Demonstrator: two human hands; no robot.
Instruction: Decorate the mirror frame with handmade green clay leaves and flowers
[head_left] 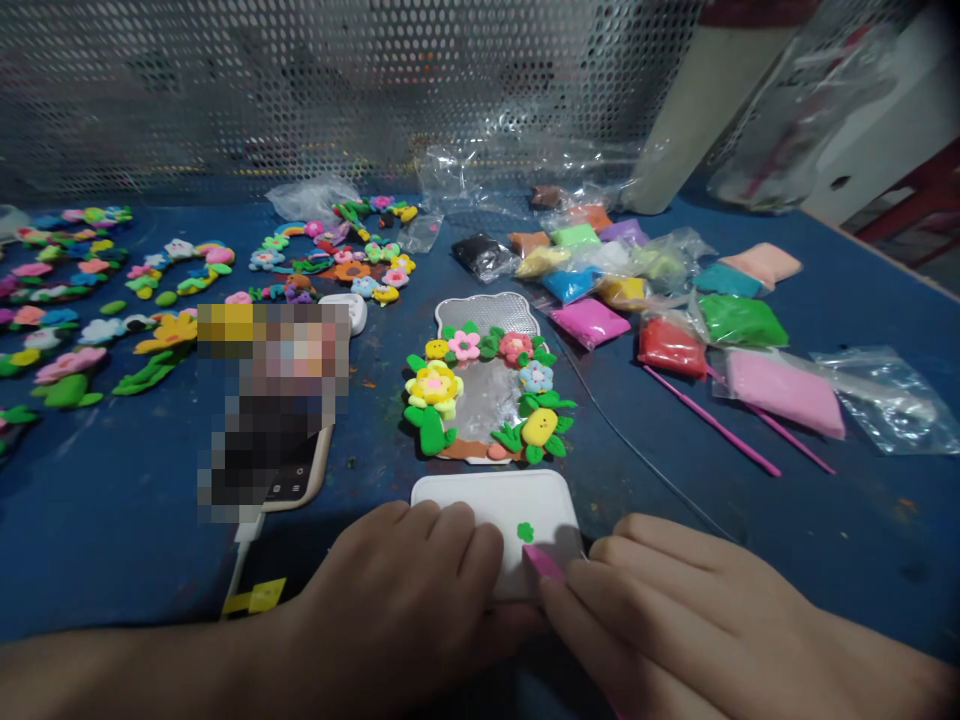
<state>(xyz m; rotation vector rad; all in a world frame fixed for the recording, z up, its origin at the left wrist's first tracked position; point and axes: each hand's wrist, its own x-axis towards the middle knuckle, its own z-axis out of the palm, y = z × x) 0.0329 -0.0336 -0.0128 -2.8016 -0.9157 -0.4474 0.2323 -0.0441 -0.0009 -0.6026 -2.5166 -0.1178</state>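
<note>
A white flat case (487,490) lies at the table's near edge, with a small green clay piece (526,532) on its top. My left hand (420,570) is closed around the case's near left side. In my right hand (660,590) is a pink tool (543,562), its tip just below the green piece; the fingers are pressed together around it. Beyond the case stands or lies a mirror (487,395) framed with clay flowers and leaves; its wavy top edge shows.
Bagged coloured clay (590,322) is spread at the right, near two pink sticks (712,420). A partly blurred phone (300,480) with a cable lies left. Many clay decorations (172,330) fill the far left. A perforated metal panel (300,100) borders the back.
</note>
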